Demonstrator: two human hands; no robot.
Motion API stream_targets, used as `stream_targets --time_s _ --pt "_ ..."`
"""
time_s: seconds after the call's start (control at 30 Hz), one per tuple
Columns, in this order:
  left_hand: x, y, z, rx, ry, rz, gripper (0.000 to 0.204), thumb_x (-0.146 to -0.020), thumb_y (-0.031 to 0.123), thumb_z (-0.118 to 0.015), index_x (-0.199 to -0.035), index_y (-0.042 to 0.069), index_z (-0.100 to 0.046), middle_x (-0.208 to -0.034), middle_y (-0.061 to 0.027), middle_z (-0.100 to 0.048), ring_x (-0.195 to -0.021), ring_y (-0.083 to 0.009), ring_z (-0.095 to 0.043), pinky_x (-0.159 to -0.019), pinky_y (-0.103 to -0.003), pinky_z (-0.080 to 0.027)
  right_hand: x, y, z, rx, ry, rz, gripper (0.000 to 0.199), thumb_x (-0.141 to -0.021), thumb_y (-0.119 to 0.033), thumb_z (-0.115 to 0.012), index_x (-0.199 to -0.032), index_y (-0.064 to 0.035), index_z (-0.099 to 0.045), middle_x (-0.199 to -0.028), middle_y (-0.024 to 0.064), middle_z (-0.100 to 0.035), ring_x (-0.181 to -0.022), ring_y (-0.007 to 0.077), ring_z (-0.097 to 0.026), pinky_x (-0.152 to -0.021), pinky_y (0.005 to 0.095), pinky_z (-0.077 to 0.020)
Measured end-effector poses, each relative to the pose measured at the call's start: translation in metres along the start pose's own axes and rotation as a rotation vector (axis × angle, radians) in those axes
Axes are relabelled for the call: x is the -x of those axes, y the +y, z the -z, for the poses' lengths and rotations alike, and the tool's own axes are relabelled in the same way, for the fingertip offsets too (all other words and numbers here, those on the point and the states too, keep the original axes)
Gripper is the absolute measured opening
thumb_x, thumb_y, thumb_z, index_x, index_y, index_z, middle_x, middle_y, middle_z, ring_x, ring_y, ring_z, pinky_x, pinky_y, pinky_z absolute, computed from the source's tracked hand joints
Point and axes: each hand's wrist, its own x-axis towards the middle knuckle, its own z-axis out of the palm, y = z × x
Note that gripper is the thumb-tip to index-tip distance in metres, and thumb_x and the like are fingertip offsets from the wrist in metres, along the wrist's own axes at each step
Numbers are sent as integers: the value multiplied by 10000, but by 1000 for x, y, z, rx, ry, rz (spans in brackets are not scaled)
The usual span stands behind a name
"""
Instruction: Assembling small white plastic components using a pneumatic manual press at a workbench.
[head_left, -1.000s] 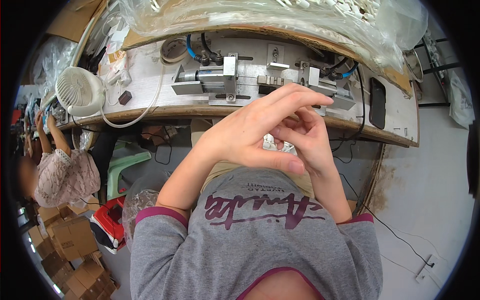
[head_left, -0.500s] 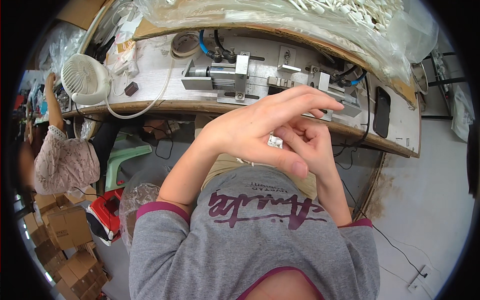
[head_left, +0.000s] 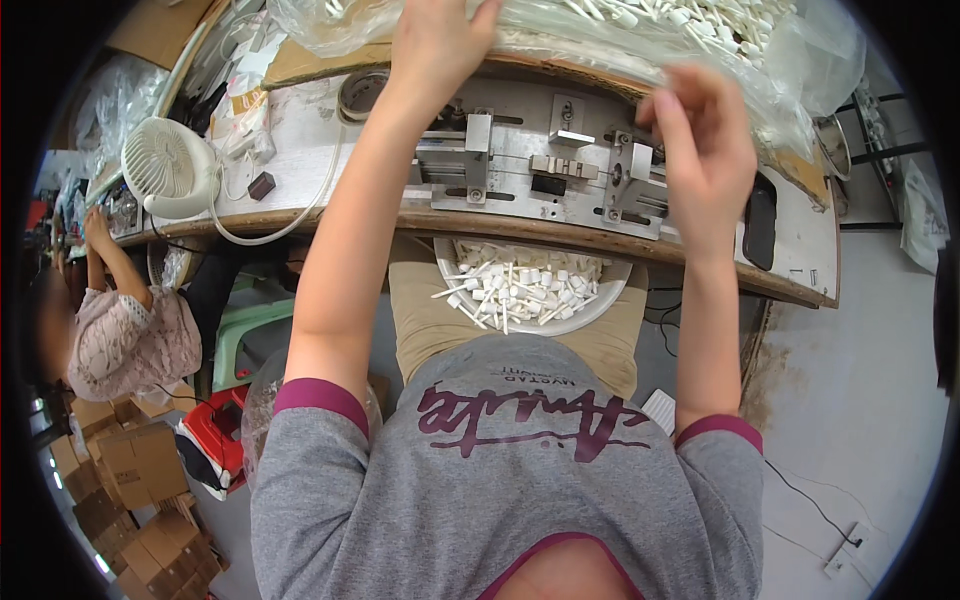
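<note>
Both hands reached past the metal jig [head_left: 545, 165] into the clear parts bag [head_left: 640, 40]: left hand [head_left: 435, 40] gripping plastic, right hand [head_left: 700, 135] loosely curled, holding nothing visible; picking a white part seemed underway.

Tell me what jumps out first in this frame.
Both arms stretch up over the bench: the left hand is on the clear plastic bag of white parts at the top, and the right hand is raised beside it. Below them sits a metal fixture, and in the lap a white bowl full of small white pieces.
</note>
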Motion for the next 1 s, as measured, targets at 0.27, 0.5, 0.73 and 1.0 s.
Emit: stream_targets --time_s 0.27,0.5,0.73,1.0 --pt "-48 10 -33 -80 -70 -81 133 -819 51 -602 -906 34 -702 -896 -176 -675 -918 -378 -640 -809 -447 -511 -105 99 -4 802 -265 303 245 -834 -65 -632 -1072 -32 -677 -937 130 -690 -821 258 -654 -761 342 -509" --pt "-46 -4 -60 -202 -431 -68 173 -813 133 -625 -936 28 -687 -901 -218 -675 -910 -376 -650 -825 -465 -517 -75 51 -5 586 -195 57 226 -803 -96 -659 -998 12 -692 -906 172 -665 -761 308 -640 -721 376 -510" --pt "-42 10 -49 -47 -455 -123 198 -827 159 -634 -959 16 -665 -873 -195 -676 -884 -377 -648 -797 -457 -512 3 16 24 450 -105 213 164 -834 -100 -742 -993 -77 -707 -734 9 -638 -542 86 -562 -497 233 -441" --pt "-22 64 13 281 -215 111 162 -821 140 -706 -896 -2 -687 -812 -118 -680 -662 -175 -639 -600 -293 -515 102 42 7 630 -285 395 317 -748 31 -754 -1059 -9 -704 -980 108 -675 -654 171 -656 -535 291 -525"
